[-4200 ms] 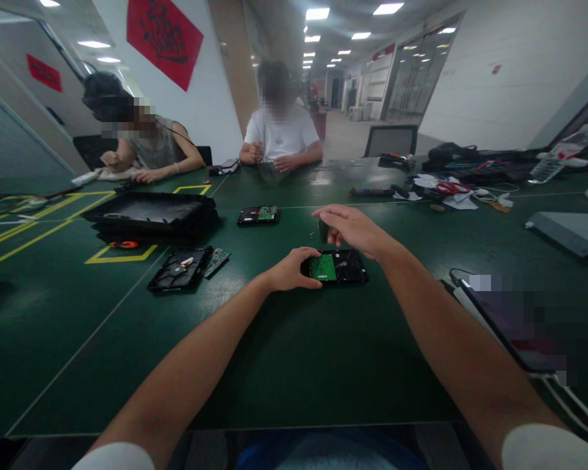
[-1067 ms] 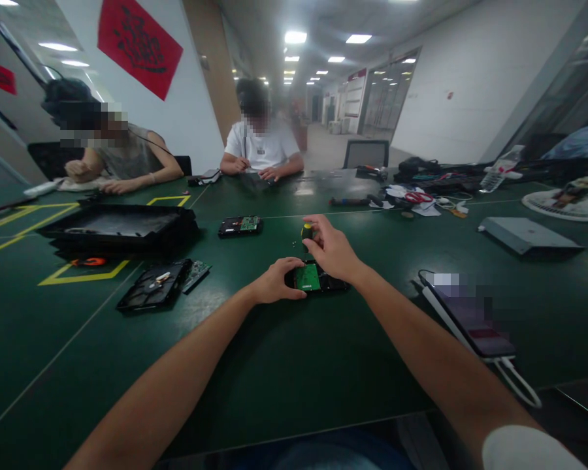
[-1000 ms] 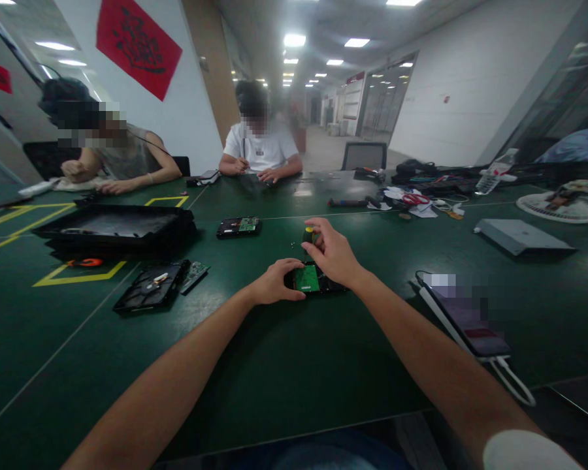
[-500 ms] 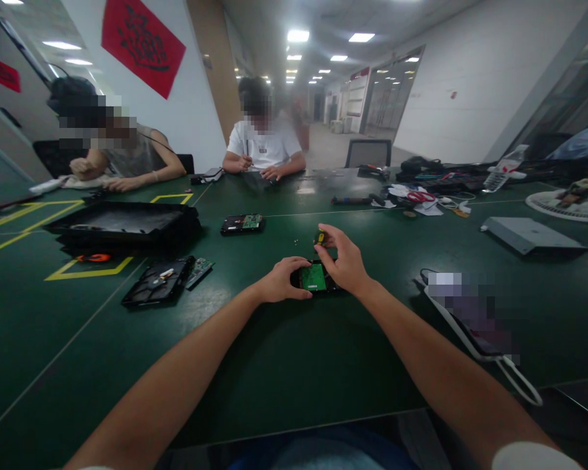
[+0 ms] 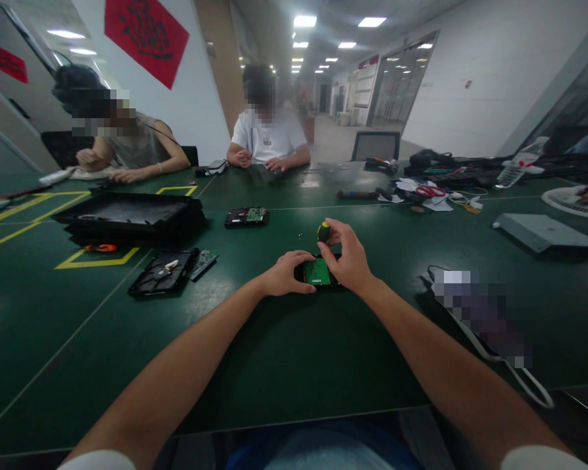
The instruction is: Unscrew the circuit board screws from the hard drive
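Observation:
A black hard drive with a green circuit board lies on the green table in front of me. My left hand grips its left end, fingers curled round the edge. My right hand is closed round a screwdriver with a yellow and black handle, held upright over the drive's right part. The screwdriver's tip is hidden by my fingers. A few small screws lie just beyond the drive.
Another hard drive lies further back, an opened drive case with a loose board to the left, beside a black tray. A phone with a cable lies on the right. Two people sit across the table. Tools and clutter fill the far right.
My right hand with the screwdriver has come down closer to the drive, over its right part. My left hand has stayed on the drive's left end.

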`<state>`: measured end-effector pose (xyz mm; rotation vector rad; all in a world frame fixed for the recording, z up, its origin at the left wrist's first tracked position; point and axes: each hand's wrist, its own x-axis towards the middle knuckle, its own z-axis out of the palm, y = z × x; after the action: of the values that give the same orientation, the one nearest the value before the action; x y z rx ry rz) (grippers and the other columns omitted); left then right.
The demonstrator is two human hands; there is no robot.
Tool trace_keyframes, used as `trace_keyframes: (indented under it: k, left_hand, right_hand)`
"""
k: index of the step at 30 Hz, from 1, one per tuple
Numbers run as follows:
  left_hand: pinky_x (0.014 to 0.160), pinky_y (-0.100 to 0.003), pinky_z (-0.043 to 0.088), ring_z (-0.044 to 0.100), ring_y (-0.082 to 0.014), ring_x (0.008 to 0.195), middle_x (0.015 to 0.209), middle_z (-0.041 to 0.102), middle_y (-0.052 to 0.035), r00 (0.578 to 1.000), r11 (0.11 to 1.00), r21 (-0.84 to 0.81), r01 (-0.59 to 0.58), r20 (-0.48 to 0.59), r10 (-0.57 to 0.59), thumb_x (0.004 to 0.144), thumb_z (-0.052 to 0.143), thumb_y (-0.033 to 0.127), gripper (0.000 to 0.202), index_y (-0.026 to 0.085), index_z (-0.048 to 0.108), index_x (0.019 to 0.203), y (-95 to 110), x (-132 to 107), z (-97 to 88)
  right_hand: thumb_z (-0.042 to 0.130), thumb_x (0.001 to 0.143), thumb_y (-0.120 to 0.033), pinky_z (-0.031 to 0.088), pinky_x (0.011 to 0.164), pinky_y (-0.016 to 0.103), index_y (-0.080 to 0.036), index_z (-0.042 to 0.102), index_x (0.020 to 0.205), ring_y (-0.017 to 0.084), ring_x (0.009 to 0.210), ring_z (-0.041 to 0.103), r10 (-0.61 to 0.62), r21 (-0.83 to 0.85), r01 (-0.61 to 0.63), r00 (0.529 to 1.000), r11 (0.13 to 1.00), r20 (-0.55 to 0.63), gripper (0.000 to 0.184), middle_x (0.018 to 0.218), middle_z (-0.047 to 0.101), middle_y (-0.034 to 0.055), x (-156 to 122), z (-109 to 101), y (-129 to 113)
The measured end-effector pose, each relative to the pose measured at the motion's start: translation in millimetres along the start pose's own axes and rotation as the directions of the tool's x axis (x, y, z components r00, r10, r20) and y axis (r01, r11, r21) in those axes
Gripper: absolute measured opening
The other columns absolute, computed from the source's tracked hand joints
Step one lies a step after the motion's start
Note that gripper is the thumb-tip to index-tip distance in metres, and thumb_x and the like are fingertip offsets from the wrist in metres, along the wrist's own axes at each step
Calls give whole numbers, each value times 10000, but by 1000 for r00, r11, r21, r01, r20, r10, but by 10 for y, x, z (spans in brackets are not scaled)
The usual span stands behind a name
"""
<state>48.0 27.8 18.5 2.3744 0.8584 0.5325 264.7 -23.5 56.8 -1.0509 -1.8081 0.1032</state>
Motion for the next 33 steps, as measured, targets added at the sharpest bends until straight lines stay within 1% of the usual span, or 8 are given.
trace_keyframes:
  k: [3,9,15,20,23,28,30,33]
  left_hand:
    - [1204,-544,342,472,-375,1397,1507,526,-119,1000,1000,-1,-4,-5,4,678,872,539,859,253,564,1427,-4,4,0]
    - [1203,-549,340,477,-377,1389,1500,528,-125,1000,1000,-1,5,-10,-5,669,874,540,866,248,568,1424,-1,-3,3]
    - [1200,-548,344,469,-382,1395,1503,527,-130,1000,1000,-9,-3,-15,3,669,876,542,854,243,577,1411,-11,-4,7]
    - [1198,-543,348,488,-371,1382,1491,539,-122,1000,1000,-4,-12,-21,12,666,882,530,859,254,569,1417,-25,10,26]
    - [1200,-543,347,483,-375,1387,1492,537,-125,1000,1000,-2,-12,-19,12,663,883,535,866,250,570,1417,-31,13,28]
    - [1202,-550,341,467,-377,1399,1503,524,-135,1000,1000,17,-7,-3,7,683,871,544,872,233,555,1433,-19,2,17]
    - [1206,-551,337,462,-374,1407,1504,526,-130,1000,1000,11,-4,-6,4,684,873,537,865,243,555,1432,-6,-5,12]
    - [1208,-553,335,467,-372,1406,1501,533,-120,1000,1000,-5,-1,-14,1,680,879,527,857,257,559,1427,4,-11,10]
  right_hand:
    - [598,974,-315,578,977,486,-312,434,1451,254,1013,673,-7,-8,7,1000,1000,3,505,1298,597,110,-6,-4,-15]
    - [552,995,-299,569,1007,496,-311,365,1497,274,1114,675,46,40,-46,999,998,15,536,1381,589,121,-19,6,-27]
    - [591,980,-299,583,973,481,-309,441,1460,268,1072,664,-35,-30,34,999,999,-17,503,1314,592,116,-24,-2,-28]
    - [564,980,-250,590,977,495,-312,341,1532,261,1079,678,-60,34,62,997,998,-45,599,1382,578,115,-52,68,57]
    - [576,979,-264,612,933,484,-316,319,1545,251,1020,691,-57,34,59,996,998,-62,624,1337,596,115,-68,98,96]
    - [637,958,-304,630,849,464,-339,394,1508,245,956,676,-90,-61,85,991,995,-95,602,1215,610,90,-62,61,64]
    - [627,962,-286,626,863,464,-344,387,1518,241,962,674,-95,-72,89,992,993,-82,609,1214,615,85,-59,46,46]
    - [587,972,-243,606,939,481,-345,324,1563,237,998,678,-72,-40,70,996,997,-50,655,1267,621,86,-64,48,42]
